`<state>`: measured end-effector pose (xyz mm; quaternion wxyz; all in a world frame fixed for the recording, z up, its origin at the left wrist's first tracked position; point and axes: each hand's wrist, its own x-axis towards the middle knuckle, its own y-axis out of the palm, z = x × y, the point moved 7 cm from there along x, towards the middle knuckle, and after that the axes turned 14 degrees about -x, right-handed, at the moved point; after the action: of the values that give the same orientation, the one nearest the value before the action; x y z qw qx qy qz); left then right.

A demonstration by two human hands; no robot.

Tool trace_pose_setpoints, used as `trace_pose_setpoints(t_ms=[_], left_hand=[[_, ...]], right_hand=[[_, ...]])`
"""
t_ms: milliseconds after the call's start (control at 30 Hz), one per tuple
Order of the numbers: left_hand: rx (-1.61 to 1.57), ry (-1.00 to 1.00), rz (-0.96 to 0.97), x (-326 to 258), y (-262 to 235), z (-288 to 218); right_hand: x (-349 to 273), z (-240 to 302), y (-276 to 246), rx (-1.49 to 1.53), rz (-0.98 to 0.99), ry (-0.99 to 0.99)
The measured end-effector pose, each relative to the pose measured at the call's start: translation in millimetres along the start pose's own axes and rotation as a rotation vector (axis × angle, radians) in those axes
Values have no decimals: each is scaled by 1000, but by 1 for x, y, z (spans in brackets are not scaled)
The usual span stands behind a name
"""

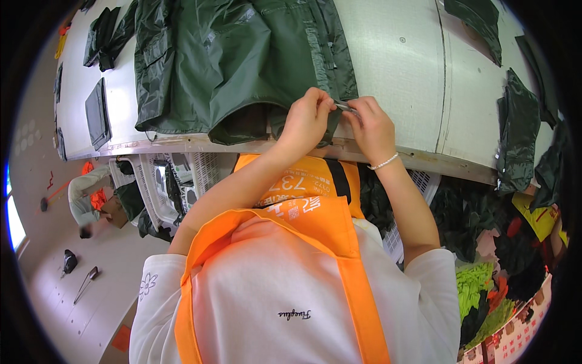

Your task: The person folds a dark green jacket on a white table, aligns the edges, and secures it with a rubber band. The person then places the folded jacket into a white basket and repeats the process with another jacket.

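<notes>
A dark green, shiny coated garment is spread over the near part of the table, its lower edge hanging at the table's front rim. A zip runs down near its right side. My left hand is closed in a pinch over the garment's lower right corner; what its fingertips hold is hidden. Close beside it, my right hand pinches a small, slim grey metal tool. The tool spans the gap between both hands' fingertips, and its exact kind is too small to tell.
More dark green pieces lie on the metal table, including a folded piece at left and a stack at right. White plastic baskets stand below the edge. A person bends at far left beside a cardboard box.
</notes>
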<state>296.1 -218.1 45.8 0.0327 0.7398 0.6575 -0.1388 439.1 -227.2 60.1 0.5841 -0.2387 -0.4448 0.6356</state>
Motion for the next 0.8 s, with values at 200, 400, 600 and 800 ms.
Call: trace_pose_setpoints(t_ms=[200,400,600,800], left_hand=[[-50,-21,7,0,-1,3],[-132,-85,8,-1,-7,5],[-143,-93,11,-1,-1,5],[-218,-66,-9,-9,-14,-7]], right_hand=[[-1,7,-2,-79,-63,-87],[-1,10,-2,-73,-86,-101],[-2,8,-2,-60,-66,-86],[-4,-3,0,65,-58,28]])
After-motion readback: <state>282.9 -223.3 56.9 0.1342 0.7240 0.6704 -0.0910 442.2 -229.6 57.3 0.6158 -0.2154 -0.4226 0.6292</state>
